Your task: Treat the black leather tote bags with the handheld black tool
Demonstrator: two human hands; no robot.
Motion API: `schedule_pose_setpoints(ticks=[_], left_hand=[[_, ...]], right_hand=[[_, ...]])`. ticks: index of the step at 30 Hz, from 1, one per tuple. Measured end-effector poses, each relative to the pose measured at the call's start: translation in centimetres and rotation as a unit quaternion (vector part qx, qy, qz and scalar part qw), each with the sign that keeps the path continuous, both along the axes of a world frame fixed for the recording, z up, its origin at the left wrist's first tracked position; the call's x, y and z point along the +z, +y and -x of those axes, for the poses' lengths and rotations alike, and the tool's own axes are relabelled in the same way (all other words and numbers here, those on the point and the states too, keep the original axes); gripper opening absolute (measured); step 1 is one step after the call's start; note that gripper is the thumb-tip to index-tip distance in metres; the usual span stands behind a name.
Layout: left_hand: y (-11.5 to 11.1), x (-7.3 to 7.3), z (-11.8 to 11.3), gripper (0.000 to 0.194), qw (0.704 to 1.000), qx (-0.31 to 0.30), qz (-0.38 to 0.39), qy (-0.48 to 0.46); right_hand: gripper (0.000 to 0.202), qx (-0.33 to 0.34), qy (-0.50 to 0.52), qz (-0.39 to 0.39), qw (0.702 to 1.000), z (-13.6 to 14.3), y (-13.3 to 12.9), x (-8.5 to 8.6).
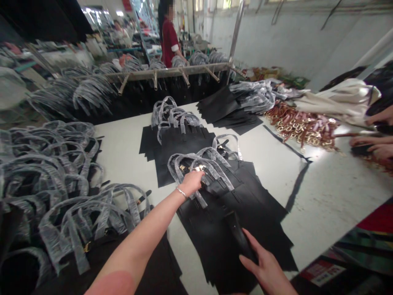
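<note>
My left hand (193, 183), with a bracelet at the wrist, has its fingers closed by the gold-coloured clasp (200, 168) and the plastic-wrapped handles (215, 162) of a stack of black panels (245, 192). What the fingertips pinch is too small to make out. Low in the view, my right hand (260, 262) grips a black handheld tool (238, 233) between thumb and fingers, over the lower part of the same stack. The tool's far end is dark against the black panels.
Plastic-wrapped handles (61, 176) on black pieces fill the left. Another black stack (184, 143) lies beyond mine. Brown straps with gold rings (303, 127) lie at the right, near another person's hands (380, 143). A metal rack (166, 71) stands behind; a person in red (169, 43) is beyond.
</note>
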State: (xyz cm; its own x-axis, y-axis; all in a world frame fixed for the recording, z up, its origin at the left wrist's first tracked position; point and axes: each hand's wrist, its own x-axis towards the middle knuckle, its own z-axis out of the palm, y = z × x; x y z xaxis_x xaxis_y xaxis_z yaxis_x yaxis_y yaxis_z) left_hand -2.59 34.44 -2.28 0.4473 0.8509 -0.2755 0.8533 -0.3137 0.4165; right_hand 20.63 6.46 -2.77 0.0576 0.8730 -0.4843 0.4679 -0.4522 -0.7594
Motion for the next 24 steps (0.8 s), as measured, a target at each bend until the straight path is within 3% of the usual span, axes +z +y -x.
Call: schedule_pose_setpoints(ticks=[4,9,11,14,16,19,21,24], left_hand=[[-1.8,0.7,2.3,0.036,0.995,-0.015,0.094,0.009],[-6.1,-1.2,4.1,0.054,0.97,0.009,0.242,-0.024],[-8.0,-2.4,4.3,0.068,0.943,0.054,0.318,-0.085],[-10.7,-3.8,3.9,0.069,0.868,0.149,0.411,-0.237],[-12.3,-4.2,3.3,0.05,0.844,0.175,0.41,-0.297],[-14.5,-3.9,2.1,0.023,0.843,0.186,0.377,-0.336],[-15.8,-3.7,1.4,0.035,0.823,0.21,0.365,-0.38],[-17.3,-3.7,0.4,0.052,0.767,0.253,0.365,-0.463]], right_hand=[[0.078,-0.004,-0.006,-0.006,1.0,-0.1,0.2,0.1],[0.074,-0.013,0.03,-0.023,0.999,0.2,1.0,0.9],[0.074,-0.006,0.048,-0.022,0.999,0.6,1.5,1.6],[0.072,0.003,0.07,-0.004,0.998,1.1,2.3,2.8],[0.071,0.009,0.088,0.016,0.996,1.5,2.7,3.6],[0.071,0.019,0.123,0.039,0.991,1.9,2.8,4.4],[0.072,0.025,0.149,0.054,0.987,2.2,2.9,4.8],[0.075,0.028,0.185,0.081,0.979,2.7,3.3,5.1]])
